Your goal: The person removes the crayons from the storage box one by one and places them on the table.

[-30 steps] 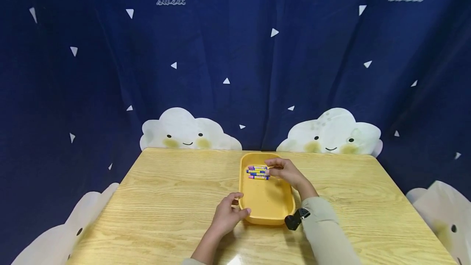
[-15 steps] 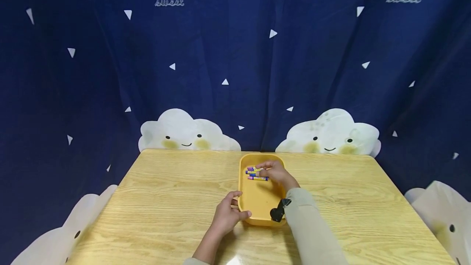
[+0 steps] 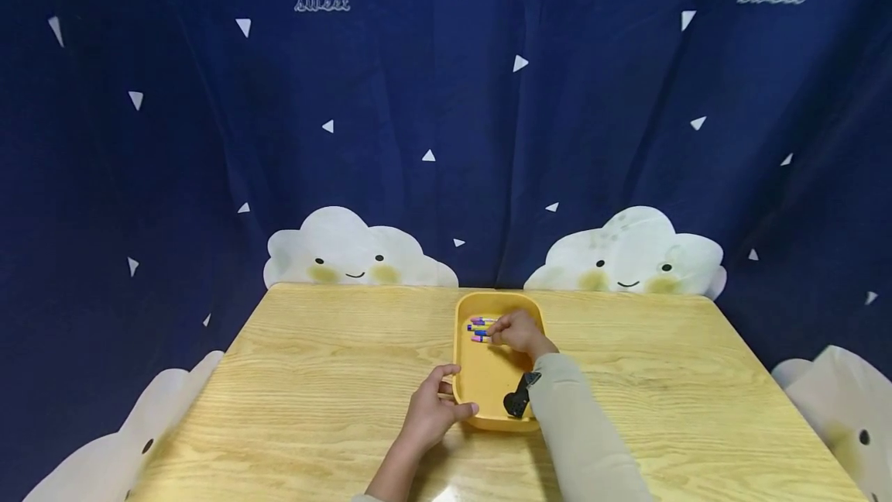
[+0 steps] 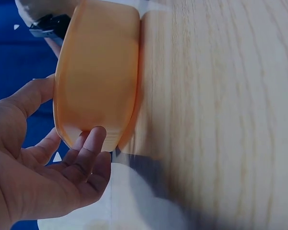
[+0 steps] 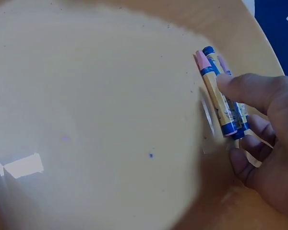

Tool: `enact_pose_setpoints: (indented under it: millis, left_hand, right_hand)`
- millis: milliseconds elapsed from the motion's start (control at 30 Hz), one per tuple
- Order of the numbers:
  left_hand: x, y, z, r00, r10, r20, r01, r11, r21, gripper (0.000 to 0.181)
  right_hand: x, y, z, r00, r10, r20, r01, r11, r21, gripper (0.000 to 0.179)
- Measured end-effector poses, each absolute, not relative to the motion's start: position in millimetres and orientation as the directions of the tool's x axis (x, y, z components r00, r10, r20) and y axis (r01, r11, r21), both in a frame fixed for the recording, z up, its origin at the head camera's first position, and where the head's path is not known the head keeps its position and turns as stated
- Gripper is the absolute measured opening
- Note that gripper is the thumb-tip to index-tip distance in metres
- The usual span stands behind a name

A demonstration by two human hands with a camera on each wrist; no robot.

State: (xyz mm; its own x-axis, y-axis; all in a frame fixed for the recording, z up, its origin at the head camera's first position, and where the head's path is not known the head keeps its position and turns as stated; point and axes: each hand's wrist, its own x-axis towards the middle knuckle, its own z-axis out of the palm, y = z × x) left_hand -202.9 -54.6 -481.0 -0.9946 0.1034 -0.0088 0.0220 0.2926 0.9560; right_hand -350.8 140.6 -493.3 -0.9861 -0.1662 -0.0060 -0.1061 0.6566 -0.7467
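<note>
Several crayons lie side by side near the far left of a yellow plastic tray. They have yellow-and-blue wrappers, and pink and blue ends show. My right hand reaches into the tray and pinches at them. In the right wrist view the thumb is on top of the pink crayon bunch, with the fingers curled along the other side, hiding part of it. My left hand holds the tray's near left side, thumb at the rim and fingers against the outer wall.
The tray stands on a light wooden table. Behind the far edge hangs a dark blue curtain printed with clouds and triangles. A black wrist camera overhangs the tray's near right corner.
My right hand has moved left and down onto the crayons, its fingers drawing in and covering more of them. The left hand keeps its hold on the tray.
</note>
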Motion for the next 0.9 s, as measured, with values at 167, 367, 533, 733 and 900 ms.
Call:
enact_pose_setpoints:
  millis: [167, 367, 533, 733, 900]
  left_hand:
    - [-203, -55, -482, -0.995, 0.099, -0.014, 0.014, 0.275, 0.961, 0.066]
    - [-202, -56, -483, -0.994, 0.107, -0.012, 0.017, 0.262, 0.965, 0.065]
    - [-202, -57, -482, -0.993, 0.114, -0.025, 0.005, 0.252, 0.968, 0.066]
    - [-201, -56, -481, -0.994, 0.101, -0.033, -0.005, 0.266, 0.964, 0.065]
    - [-203, -56, -482, -0.996, 0.084, -0.035, -0.011, 0.272, 0.962, 0.066]
  right_hand:
    - [-352, 140, -498, -0.988, -0.156, 0.018, -0.125, 0.711, -0.691, 0.008]
    - [-352, 141, -508, -0.978, -0.178, 0.110, -0.206, 0.726, -0.656, 0.009]
    - [-351, 138, -513, -0.975, -0.163, 0.153, -0.223, 0.720, -0.658, 0.007]
    - [-349, 139, -510, -0.971, -0.175, 0.162, -0.238, 0.736, -0.634, 0.006]
    - [-347, 141, -495, -0.983, -0.176, 0.059, -0.171, 0.734, -0.657, 0.003]
